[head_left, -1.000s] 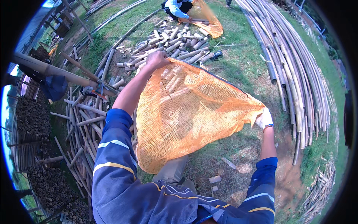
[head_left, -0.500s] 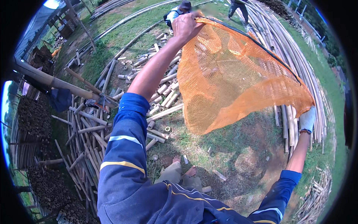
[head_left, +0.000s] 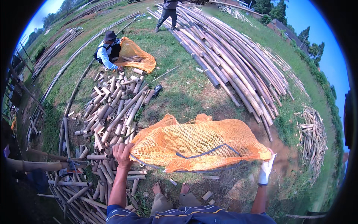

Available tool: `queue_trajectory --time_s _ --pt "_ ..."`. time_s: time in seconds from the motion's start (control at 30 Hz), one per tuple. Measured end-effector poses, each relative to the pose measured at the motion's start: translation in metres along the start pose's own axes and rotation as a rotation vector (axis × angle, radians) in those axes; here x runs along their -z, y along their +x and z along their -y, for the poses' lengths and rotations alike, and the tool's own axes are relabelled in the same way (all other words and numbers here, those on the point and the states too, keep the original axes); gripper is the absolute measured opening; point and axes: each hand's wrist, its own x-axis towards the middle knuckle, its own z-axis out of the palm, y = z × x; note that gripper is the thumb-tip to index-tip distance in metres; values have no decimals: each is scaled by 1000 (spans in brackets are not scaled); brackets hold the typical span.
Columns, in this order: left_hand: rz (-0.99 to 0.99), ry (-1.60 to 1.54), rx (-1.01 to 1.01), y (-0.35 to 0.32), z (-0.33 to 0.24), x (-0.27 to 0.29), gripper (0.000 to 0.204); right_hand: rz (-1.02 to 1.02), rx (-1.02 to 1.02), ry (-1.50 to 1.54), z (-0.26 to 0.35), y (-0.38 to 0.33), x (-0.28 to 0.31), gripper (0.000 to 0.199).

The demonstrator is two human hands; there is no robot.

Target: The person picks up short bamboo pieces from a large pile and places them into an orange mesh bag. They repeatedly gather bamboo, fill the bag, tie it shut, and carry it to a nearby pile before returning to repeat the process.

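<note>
An orange mesh sack [head_left: 209, 140] is stretched wide between my two hands, above the ground in front of my feet. My bare left hand [head_left: 123, 154] is closed on one corner of its edge. At the opposite corner my right hand [head_left: 266, 168], in a white glove, grips the sack as well. A dark cord [head_left: 203, 152] runs along the mesh near the mouth. Just beyond my left hand lies a heap of short-cut bamboo pieces [head_left: 115, 104], partly hidden by the sack.
A crouching person [head_left: 108, 52] in a dark hat is beside another orange mesh sack [head_left: 136, 56] holding bamboo pieces. Another person [head_left: 167, 15] stands by long bamboo poles [head_left: 223, 63]. A split-bamboo pile [head_left: 313, 138] lies right. A bamboo rail [head_left: 37, 165] stands at left.
Both hands have come down, my left one also moving leftward, and the sack has dropped from raised and slanted to low and level. The view has tilted up, showing more of the yard.
</note>
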Motion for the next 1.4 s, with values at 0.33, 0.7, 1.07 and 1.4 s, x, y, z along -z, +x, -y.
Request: queue_trajectory --time_s 0.33,0.7,1.07,1.4 --pt "960 -135 127 -288 59 -127 29 562 -394 -1060 -185 -213 -70 52" --pt "1790 365 427 -623 120 -300 57 1215 -644 -1368 -441 -313 -160 47" --pt "918 -43 733 -591 138 -464 51 1402 -459 -1296 -664 -347 -322 49" --pt "700 -237 684 -620 173 -642 86 583 274 -975 -737 -259 -510 77"
